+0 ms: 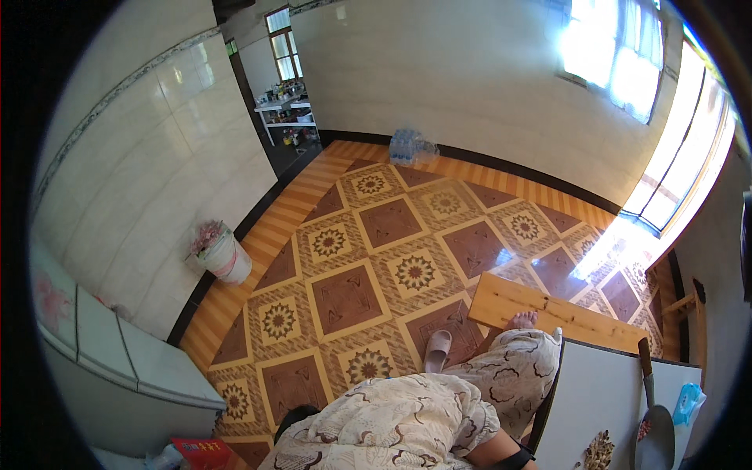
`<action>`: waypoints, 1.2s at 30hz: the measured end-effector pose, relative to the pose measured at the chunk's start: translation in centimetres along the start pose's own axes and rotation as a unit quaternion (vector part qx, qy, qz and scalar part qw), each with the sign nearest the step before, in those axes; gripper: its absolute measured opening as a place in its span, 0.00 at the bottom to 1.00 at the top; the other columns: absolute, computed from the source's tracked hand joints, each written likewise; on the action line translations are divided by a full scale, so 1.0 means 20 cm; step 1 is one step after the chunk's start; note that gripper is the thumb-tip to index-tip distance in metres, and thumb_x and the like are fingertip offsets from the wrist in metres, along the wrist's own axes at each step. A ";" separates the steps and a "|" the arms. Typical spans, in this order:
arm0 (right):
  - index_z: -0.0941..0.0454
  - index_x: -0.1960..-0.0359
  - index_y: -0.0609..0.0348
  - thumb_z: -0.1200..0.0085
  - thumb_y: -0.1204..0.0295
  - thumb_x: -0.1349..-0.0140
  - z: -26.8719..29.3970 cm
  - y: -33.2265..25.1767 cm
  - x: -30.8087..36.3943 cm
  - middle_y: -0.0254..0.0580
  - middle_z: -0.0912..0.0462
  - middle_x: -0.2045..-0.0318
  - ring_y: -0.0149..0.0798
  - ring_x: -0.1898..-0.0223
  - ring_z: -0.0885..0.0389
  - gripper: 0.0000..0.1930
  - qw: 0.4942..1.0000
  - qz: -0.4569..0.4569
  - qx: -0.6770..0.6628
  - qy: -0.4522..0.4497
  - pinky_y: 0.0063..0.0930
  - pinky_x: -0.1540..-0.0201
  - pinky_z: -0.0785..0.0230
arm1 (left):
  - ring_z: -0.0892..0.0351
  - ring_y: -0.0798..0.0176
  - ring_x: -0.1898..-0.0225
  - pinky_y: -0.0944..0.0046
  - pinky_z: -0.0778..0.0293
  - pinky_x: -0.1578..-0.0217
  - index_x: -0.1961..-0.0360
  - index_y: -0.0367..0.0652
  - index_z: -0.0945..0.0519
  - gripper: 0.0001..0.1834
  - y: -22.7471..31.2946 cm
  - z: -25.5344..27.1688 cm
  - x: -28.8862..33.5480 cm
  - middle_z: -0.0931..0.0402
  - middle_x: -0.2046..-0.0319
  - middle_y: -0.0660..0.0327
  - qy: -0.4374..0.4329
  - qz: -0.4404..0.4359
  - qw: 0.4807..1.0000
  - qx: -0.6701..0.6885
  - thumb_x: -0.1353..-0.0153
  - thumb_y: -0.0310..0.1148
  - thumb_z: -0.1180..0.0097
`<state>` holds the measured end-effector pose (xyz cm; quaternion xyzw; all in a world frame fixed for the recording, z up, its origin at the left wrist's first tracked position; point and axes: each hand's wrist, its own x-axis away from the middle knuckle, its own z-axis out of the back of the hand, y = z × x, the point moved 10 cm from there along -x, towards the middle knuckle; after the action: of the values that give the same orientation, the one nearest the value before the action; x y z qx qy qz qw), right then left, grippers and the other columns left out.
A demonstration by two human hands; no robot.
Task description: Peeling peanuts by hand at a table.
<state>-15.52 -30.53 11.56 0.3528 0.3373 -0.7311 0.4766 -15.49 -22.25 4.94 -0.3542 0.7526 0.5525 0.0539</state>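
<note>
Neither of my hands shows; only part of my bare right arm appears at the lower edge, beside a dark band and the table's near corner. Closest to that arm is a white-topped table point(591, 376) at the lower right. On it lies a heap of small light-brown pieces point(598, 453), which look like peanut shells. Right of the heap rests a dark, long-handled pan point(656, 442) with a few small reddish bits in it. A blue-and-white soft packet point(688, 403) sits beyond the pan. My patterned trouser legs point(407, 415) fill the lower middle.
A wooden bench point(540, 305) stands behind the table, with my bare foot at it. One slipper point(438, 350) lies on the patterned floor. A white bucket point(225, 258) and a pale cabinet point(133, 352) stand left; wrapped bottles point(406, 146) sit by the far wall.
</note>
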 end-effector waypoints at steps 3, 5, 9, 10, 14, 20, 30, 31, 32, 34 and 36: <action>0.31 0.53 0.74 0.58 0.73 0.38 0.01 -0.01 -0.03 0.60 0.25 0.60 0.58 0.62 0.25 0.16 0.996 0.033 0.082 -0.002 0.44 0.62 0.32 | 0.29 0.72 0.75 0.69 0.30 0.73 0.59 0.38 0.20 0.13 -0.12 -0.04 -0.05 0.21 0.73 0.63 -0.064 0.078 0.995 0.024 0.39 0.36 0.47; 0.30 0.54 0.71 0.59 0.71 0.38 -0.01 0.12 -0.03 0.59 0.24 0.61 0.56 0.63 0.24 0.15 0.994 -0.032 0.102 -0.033 0.42 0.63 0.32 | 0.29 0.71 0.76 0.70 0.29 0.75 0.56 0.38 0.22 0.13 -0.14 -0.09 -0.07 0.21 0.71 0.61 -0.106 0.197 0.969 0.104 0.39 0.32 0.48; 0.26 0.58 0.61 0.60 0.61 0.35 -0.17 0.53 0.04 0.53 0.21 0.66 0.46 0.68 0.21 0.16 0.946 -0.245 0.103 -0.184 0.37 0.68 0.29 | 0.28 0.68 0.75 0.67 0.28 0.75 0.59 0.35 0.22 0.11 -0.28 -0.11 -0.11 0.22 0.71 0.59 -0.082 0.295 0.919 0.247 0.40 0.29 0.48; 0.26 0.58 0.61 0.60 0.61 0.35 -0.14 0.53 0.02 0.53 0.21 0.66 0.46 0.68 0.21 0.16 0.946 -0.251 0.106 -0.178 0.37 0.68 0.29 | 0.28 0.68 0.75 0.67 0.28 0.75 0.59 0.35 0.22 0.11 -0.31 -0.11 -0.11 0.22 0.71 0.59 -0.089 0.298 0.918 0.245 0.40 0.29 0.48; 0.25 0.62 0.55 0.59 0.63 0.37 -0.24 0.31 -0.03 0.56 0.22 0.71 0.58 0.73 0.24 0.13 0.960 0.030 0.051 -0.275 0.47 0.72 0.33 | 0.26 0.66 0.73 0.67 0.27 0.70 0.66 0.35 0.21 0.07 -0.48 -0.06 -0.07 0.23 0.72 0.57 -0.111 0.335 0.906 0.235 0.41 0.25 0.51; 0.29 0.51 0.54 0.58 0.67 0.38 -0.26 0.30 0.05 0.60 0.23 0.71 0.59 0.71 0.24 0.15 0.941 -0.041 0.032 -0.334 0.48 0.71 0.34 | 0.27 0.66 0.72 0.68 0.29 0.69 0.70 0.39 0.21 0.06 -0.60 -0.09 0.04 0.25 0.75 0.58 -0.151 0.393 0.844 0.331 0.45 0.30 0.46; 0.35 0.46 0.68 0.62 0.69 0.38 -0.52 0.65 0.04 0.47 0.22 0.59 0.38 0.60 0.24 0.21 0.935 -0.194 -0.211 -0.208 0.30 0.56 0.31 | 0.32 0.70 0.75 0.69 0.33 0.73 0.71 0.46 0.30 0.09 -0.72 0.22 -0.16 0.33 0.78 0.67 0.003 0.396 0.874 0.282 0.36 0.32 0.62; 0.36 0.43 0.63 0.60 0.69 0.38 -0.63 0.62 0.05 0.39 0.22 0.70 0.32 0.73 0.26 0.22 0.917 -0.225 -0.143 -0.297 0.26 0.69 0.31 | 0.31 0.73 0.70 0.72 0.31 0.68 0.63 0.43 0.28 0.09 -0.68 0.34 -0.20 0.28 0.72 0.68 -0.063 0.342 0.905 0.244 0.35 0.34 0.60; 0.36 0.42 0.58 0.59 0.68 0.38 -0.71 0.66 0.10 0.34 0.26 0.78 0.28 0.81 0.31 0.22 0.839 -0.367 -0.267 -0.302 0.23 0.78 0.36 | 0.31 0.74 0.70 0.74 0.32 0.68 0.62 0.41 0.28 0.09 -0.62 0.40 -0.26 0.29 0.71 0.68 -0.028 0.352 0.900 0.257 0.36 0.32 0.59; 0.37 0.42 0.57 0.57 0.63 0.36 -0.70 0.70 0.11 0.40 0.22 0.77 0.29 0.79 0.25 0.22 0.801 -0.460 -0.277 -0.266 0.23 0.77 0.34 | 0.32 0.76 0.69 0.79 0.32 0.69 0.52 0.34 0.33 0.13 -0.51 0.46 -0.36 0.31 0.66 0.64 -0.038 0.371 0.887 0.271 0.37 0.28 0.57; 0.34 0.45 0.59 0.55 0.65 0.38 -0.38 0.87 0.07 0.42 0.20 0.74 0.33 0.76 0.22 0.20 0.830 -0.479 -0.216 -0.190 0.24 0.72 0.31 | 0.33 0.76 0.70 0.82 0.32 0.72 0.49 0.30 0.36 0.15 -0.49 0.30 -0.43 0.31 0.64 0.62 0.005 0.416 0.866 0.276 0.37 0.23 0.59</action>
<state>1.75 -30.49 3.67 -0.1107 0.5159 -0.8289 0.1858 -5.24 -14.28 -1.13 0.0183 0.9522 0.2916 -0.0886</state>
